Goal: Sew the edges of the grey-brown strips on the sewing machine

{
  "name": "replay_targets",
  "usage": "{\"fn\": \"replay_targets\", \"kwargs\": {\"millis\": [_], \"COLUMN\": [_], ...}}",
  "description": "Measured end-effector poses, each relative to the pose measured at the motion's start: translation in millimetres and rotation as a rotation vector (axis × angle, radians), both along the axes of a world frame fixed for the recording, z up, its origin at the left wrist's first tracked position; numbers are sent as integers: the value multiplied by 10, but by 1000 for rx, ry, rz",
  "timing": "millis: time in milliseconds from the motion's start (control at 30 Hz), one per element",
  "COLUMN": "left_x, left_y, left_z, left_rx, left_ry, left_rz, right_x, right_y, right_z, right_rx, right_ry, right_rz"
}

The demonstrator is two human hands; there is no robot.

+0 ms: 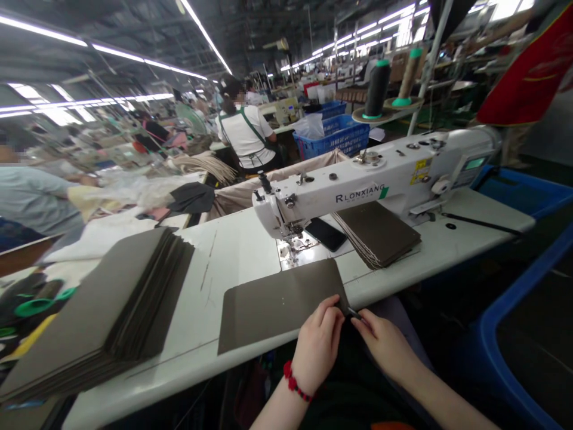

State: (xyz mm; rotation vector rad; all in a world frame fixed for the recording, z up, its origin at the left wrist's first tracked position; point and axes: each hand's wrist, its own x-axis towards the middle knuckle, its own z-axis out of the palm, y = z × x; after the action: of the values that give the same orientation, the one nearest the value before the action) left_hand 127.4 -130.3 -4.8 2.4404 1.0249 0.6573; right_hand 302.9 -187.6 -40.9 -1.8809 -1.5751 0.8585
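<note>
A flat grey-brown panel (277, 304) with rounded corners lies on the sewing table, its near right corner at the table's front edge. My left hand (319, 334), with a red and black bracelet at the wrist, pinches that corner. Close beside it, my right hand (380, 341) is closed round a small, slim dark tool (354, 313). The tool's tip meets the panel's corner by my left fingertips; its exact kind is hard to make out. Behind the panel stands the white sewing machine (358, 185), with its lit needle area (293, 248) just past the panel's far edge.
A tall stack of similar panels (102, 286) is at the left. Under the machine arm lie a smaller stack (380, 230) and a black phone (326, 233). Thread cones (376, 89) stand behind. A blue bin (487, 334) is at right; a co-worker (246, 131) sits ahead.
</note>
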Motion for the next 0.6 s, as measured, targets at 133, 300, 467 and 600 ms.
{"fn": "replay_targets", "kwargs": {"millis": [133,300,467,600], "left_x": [-200,-607,-1492,-2025], "left_y": [14,191,477,447], "left_z": [58,59,173,516], "left_rx": [50,150,77,-218], "left_ry": [-5,165,246,-38], "left_rz": [-124,-12,125,354], "right_x": [15,13,180,309], "right_y": [47,240,380,412], "right_z": [-38,22,376,676], "right_rx": [124,277,284,240], "right_ry": [-53,-45,160,313], "right_rz": [-30,119,4,-53]}}
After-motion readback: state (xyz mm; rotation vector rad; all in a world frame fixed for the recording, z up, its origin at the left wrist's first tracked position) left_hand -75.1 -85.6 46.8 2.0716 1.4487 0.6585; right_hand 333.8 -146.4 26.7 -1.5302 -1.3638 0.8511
